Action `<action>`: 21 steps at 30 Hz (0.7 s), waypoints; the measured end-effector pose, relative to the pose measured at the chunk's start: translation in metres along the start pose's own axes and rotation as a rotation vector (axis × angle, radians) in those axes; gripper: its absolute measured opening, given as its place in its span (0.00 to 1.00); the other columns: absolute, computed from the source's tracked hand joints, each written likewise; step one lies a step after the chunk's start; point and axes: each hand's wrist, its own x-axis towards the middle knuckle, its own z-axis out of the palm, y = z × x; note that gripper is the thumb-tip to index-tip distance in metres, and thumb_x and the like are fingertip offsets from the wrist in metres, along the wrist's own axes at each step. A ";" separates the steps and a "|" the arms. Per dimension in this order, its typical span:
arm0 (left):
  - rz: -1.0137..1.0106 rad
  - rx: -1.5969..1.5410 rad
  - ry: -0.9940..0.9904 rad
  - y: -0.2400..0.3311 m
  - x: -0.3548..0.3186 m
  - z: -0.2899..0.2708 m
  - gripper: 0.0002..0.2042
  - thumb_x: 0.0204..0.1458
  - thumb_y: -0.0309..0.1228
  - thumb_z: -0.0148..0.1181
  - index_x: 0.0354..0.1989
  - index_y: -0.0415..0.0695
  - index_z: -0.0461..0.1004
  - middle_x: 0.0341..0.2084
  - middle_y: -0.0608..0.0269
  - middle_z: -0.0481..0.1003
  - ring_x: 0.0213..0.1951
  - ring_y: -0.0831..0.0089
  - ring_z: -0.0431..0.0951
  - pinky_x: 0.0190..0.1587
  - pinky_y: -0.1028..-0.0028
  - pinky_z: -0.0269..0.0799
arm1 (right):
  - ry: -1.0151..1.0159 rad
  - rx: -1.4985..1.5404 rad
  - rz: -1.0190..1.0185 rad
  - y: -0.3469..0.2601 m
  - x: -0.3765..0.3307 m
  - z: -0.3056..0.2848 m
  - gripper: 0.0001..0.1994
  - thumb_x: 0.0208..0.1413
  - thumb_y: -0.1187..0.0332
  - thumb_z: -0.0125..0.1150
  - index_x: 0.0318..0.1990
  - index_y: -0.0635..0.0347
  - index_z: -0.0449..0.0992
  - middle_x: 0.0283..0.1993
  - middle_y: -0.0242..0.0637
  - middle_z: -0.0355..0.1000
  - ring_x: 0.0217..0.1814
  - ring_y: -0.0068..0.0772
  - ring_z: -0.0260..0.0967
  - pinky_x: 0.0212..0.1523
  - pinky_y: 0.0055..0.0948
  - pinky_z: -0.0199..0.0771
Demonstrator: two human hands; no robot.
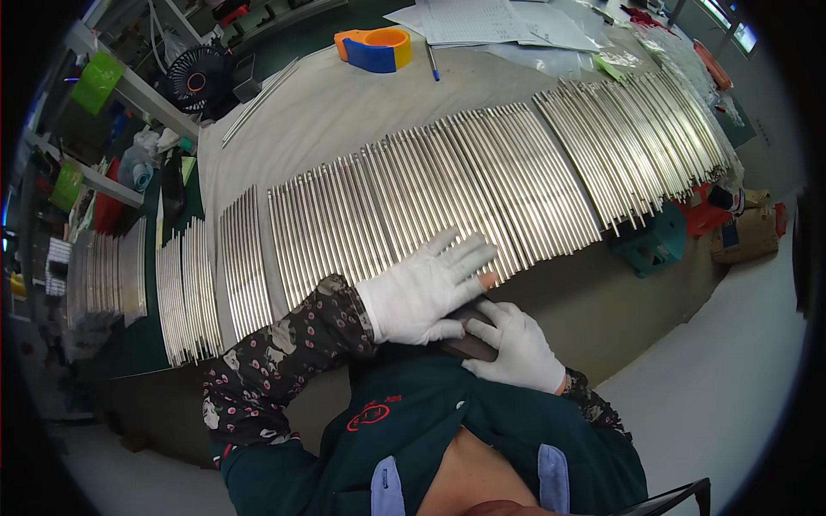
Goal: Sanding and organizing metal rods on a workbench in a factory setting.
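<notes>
Both of my hands wear white gloves. My left hand (422, 288) stretches its spread fingers over the near ends of a wide row of thin, shiny metal rods (413, 193). Closer to my body, my right hand (519, 353) grips a dark brown block (471, 342), partly covered by the gloves. My left thumb reaches down beside that block; whether it touches it, I cannot tell. A bare fingertip (488, 280) shows between the two hands. The rods lie side by side in groups, with another wide group of rods (632, 146) at the right.
Smaller rod groups (245, 258) lie at left. Farther back are an orange-and-blue tape dispenser (376, 50), a pen (433, 63), paper sheets (482, 21) and a few loose rods (258, 103). A black fan (198, 79) stands far left. A teal stool (654, 241) sits below the table's right edge.
</notes>
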 end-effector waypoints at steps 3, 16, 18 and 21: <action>0.317 -0.330 -0.039 0.037 -0.005 0.010 0.33 0.44 0.40 0.61 0.58 0.38 0.59 0.60 0.43 0.57 0.61 0.49 0.60 0.63 0.51 0.53 | -0.124 0.104 0.048 0.012 -0.010 -0.043 0.26 0.33 0.60 0.72 0.45 0.55 0.77 0.55 0.40 0.69 0.52 0.43 0.67 0.51 0.38 0.72; 0.069 -0.089 0.041 0.039 -0.049 0.008 0.39 0.49 0.55 0.53 0.64 0.42 0.53 0.65 0.44 0.52 0.66 0.48 0.51 0.65 0.44 0.42 | 0.145 0.316 -0.184 0.018 0.037 -0.115 0.34 0.24 0.65 0.69 0.49 0.61 0.74 0.59 0.50 0.66 0.55 0.47 0.66 0.55 0.39 0.66; 0.087 -0.062 -0.011 0.044 -0.049 -0.002 0.37 0.49 0.53 0.54 0.64 0.47 0.55 0.64 0.47 0.54 0.66 0.51 0.53 0.65 0.45 0.43 | 0.142 0.308 -0.168 0.018 0.057 -0.116 0.33 0.27 0.65 0.68 0.50 0.62 0.73 0.59 0.50 0.65 0.57 0.48 0.65 0.56 0.39 0.65; -0.333 0.114 0.229 0.020 -0.084 -0.013 0.39 0.50 0.52 0.54 0.67 0.48 0.49 0.64 0.44 0.53 0.66 0.47 0.52 0.65 0.45 0.43 | 0.140 0.321 -0.166 0.015 0.082 -0.122 0.31 0.33 0.64 0.68 0.51 0.65 0.72 0.59 0.50 0.65 0.60 0.48 0.64 0.58 0.39 0.64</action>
